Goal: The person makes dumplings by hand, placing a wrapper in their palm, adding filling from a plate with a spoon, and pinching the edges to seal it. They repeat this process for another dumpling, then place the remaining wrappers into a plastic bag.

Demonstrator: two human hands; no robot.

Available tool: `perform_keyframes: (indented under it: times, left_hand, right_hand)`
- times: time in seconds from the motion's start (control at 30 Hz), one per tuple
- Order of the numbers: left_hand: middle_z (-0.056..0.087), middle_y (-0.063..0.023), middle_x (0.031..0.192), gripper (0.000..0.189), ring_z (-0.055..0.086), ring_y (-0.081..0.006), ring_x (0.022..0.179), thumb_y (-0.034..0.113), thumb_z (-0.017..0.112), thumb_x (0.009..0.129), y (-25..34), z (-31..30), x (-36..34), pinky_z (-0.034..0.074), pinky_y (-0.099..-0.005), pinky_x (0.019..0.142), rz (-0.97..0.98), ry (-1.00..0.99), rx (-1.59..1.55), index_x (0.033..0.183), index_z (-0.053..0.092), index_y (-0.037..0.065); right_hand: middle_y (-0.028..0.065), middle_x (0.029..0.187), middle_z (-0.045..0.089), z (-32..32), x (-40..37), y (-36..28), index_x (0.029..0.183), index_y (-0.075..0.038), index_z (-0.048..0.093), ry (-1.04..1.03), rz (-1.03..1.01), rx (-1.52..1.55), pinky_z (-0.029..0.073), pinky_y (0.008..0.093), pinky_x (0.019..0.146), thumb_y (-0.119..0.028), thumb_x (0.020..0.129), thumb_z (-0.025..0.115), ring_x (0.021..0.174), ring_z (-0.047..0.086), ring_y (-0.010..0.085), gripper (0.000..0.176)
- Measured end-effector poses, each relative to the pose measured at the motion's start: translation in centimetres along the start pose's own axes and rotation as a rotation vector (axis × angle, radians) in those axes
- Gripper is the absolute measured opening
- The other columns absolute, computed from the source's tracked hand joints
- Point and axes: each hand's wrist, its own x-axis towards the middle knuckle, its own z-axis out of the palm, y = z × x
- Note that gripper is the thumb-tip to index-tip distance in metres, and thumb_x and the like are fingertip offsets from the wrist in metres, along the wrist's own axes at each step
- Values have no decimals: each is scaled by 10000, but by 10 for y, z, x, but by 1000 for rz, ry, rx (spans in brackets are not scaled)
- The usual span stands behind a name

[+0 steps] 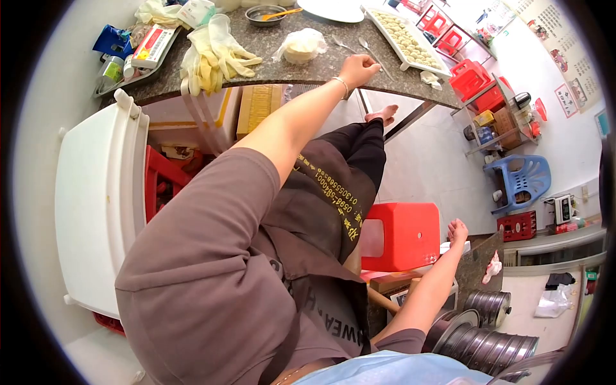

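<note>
My left hand (359, 70) is at the front edge of the speckled stone table (282, 72), its fingers curled closed with nothing visible in them. Beside it a metal spoon (364, 43) lies with its handle toward the edge, and a second spoon (337, 41) rests close by. To its left is a pale round lump in clear plastic (303, 46). My right hand (457, 231) is off to the right, above the area beside a red plastic stool (410, 237). Its fingers are curled in, and nothing shows in them.
A white tray of dumplings (410, 42) stands at the table's far right, with rubber gloves (215, 54) at the left. A metal bowl (263, 15) holds an orange-handled utensil. Stacked metal steamers (487, 343) are at lower right; a blue chair (521, 179) stands beyond.
</note>
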Motion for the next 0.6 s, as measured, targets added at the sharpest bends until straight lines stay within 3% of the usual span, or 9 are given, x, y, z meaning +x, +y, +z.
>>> perform_keyframes:
  times: [0.17,0.27,0.4,0.5,0.6]
  left_hand:
    - [697,-100,743,306,668,-170,681,312,697,789,7,-3,-4,520,-292,658,-5,23,29,862,710,15]
    - [704,-126,825,322,689,-240,793,343,699,751,5,-3,-1,532,-331,746,-26,-19,19,856,721,39]
    - [704,-121,872,307,681,-262,832,342,662,739,8,-1,9,528,-355,792,-100,-95,51,862,727,68]
    - [701,-129,840,272,682,-240,810,296,677,744,5,13,21,531,-329,750,-53,-111,34,857,716,51]
    - [700,-132,828,222,684,-243,779,228,672,767,13,29,33,535,-330,734,55,-181,22,872,697,35]
  right_hand:
    - [13,982,644,-2,11,7,1132,-130,581,-47,-22,-43,447,298,632,-334,893,597,872,633,153,315]
    - [17,967,648,-6,20,22,1116,-128,585,-42,0,-62,450,275,598,-334,881,623,830,637,153,314]
    - [17,895,648,-1,9,26,1107,-124,586,-63,65,-201,443,312,615,-303,890,594,727,624,149,281]
    - [37,828,624,-7,29,47,1028,-107,567,-196,32,-183,429,254,478,-291,902,594,657,608,139,225]
    - [25,687,584,-18,51,72,982,-79,554,-310,53,-121,419,262,412,-256,916,543,565,567,137,189]
